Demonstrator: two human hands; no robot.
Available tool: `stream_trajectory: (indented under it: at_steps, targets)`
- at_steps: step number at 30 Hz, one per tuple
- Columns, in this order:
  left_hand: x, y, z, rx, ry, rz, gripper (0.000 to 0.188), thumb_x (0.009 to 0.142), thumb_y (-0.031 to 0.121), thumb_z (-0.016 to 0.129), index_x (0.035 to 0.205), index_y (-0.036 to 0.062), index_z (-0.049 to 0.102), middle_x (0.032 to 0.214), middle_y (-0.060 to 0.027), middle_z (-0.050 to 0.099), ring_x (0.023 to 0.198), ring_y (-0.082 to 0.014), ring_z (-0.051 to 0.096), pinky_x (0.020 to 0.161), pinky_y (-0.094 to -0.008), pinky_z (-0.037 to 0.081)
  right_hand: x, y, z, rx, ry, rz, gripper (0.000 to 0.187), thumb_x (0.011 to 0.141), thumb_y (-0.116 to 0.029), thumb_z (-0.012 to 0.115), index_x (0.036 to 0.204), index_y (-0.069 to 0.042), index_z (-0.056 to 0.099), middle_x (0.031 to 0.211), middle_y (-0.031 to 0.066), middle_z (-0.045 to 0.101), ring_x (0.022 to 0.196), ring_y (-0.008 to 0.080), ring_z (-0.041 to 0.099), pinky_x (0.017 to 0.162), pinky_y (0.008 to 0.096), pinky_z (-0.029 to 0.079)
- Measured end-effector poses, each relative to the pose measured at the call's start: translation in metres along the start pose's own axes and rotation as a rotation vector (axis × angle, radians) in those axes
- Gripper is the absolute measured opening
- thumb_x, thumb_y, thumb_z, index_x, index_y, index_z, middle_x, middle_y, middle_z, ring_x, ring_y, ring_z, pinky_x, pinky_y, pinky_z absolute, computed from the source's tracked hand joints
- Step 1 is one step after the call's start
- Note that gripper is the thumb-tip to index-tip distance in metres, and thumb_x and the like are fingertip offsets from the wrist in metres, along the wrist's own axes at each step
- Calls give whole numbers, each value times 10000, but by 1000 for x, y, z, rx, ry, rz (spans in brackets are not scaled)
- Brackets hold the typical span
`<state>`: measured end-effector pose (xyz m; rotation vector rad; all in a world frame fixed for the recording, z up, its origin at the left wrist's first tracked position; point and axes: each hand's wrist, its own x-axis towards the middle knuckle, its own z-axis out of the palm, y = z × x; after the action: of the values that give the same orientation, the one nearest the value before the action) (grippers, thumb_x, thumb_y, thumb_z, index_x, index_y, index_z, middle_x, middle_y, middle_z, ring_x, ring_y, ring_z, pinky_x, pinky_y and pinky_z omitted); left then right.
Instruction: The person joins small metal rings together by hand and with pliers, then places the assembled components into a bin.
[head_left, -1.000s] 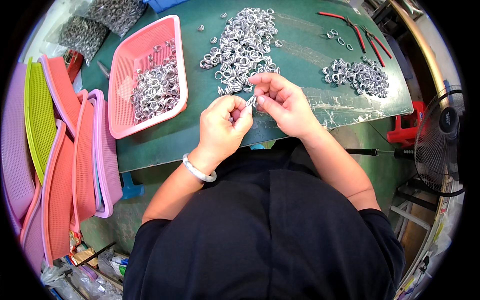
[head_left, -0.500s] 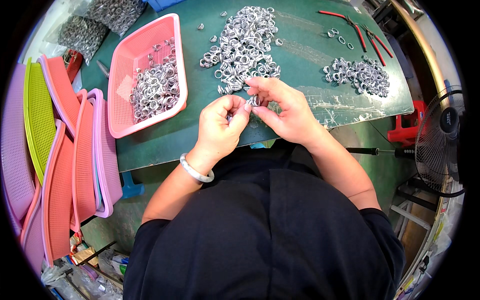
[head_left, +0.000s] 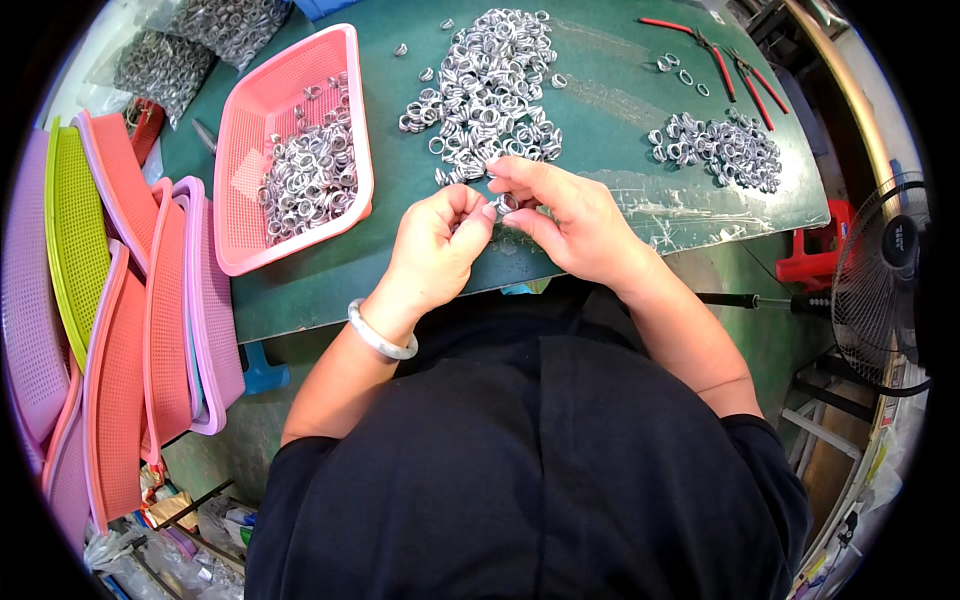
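Pinching one small metal ring between both hands, left hand and right hand risk dropping it into the ring pile at twelve o'clock if fingertips slip.

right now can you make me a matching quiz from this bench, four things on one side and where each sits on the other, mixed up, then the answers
Things:
1. pink basket
2. red-handled pliers
3. small ring pile
4. single metal ring

Places:
A. pinched between the fingertips of the left hand and the right hand
B. on the green mat, far right corner
C. left part of the mat, holding loose rings
D. on the mat to the right of the big ring pile, nearer than the pliers

Pairs: 1-C, 2-B, 3-D, 4-A
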<state>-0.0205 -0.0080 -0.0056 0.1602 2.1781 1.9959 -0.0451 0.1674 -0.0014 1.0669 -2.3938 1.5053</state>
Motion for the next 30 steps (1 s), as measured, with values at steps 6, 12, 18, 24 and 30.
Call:
stream_trajectory:
  at_steps: [6,12,18,24,30]
  targets:
    - [-1,2,1,-187,17,-109,136,871,110,545,770,18,550,648,76,473,572,-2,372,494,-178,309,-1,3,2,243,17,97,484,745,44,605,1201,-46,466,1009,104,563,806,172,596,698,284,498]
    - [-2,3,2,-80,46,-30,126,863,102,556,771,16,558,655,67,487,585,-4,395,509,-170,330,-6,9,2,645,4,272,465,801,59,551,1241,-9,421,1030,74,545,818,111,561,746,244,471]
    - [-4,-1,4,115,63,169,89,811,69,598,760,6,563,646,26,520,580,-29,431,510,-185,360,-1,4,-5,712,2,459,359,828,18,538,1182,-7,484,922,38,576,781,77,554,706,209,463]
    - [-5,2,4,261,100,282,71,750,31,632,745,4,567,658,-10,532,554,-64,465,498,-210,386,-5,6,-3,593,37,353,351,815,39,546,1161,-8,505,891,30,582,801,71,550,713,212,461]
    - [-7,7,7,487,138,486,97,715,11,639,742,22,546,650,-37,507,510,-111,497,461,-255,408,-8,4,0,300,132,121,344,768,58,567,1103,-18,550,839,69,606,795,122,590,715,251,483]
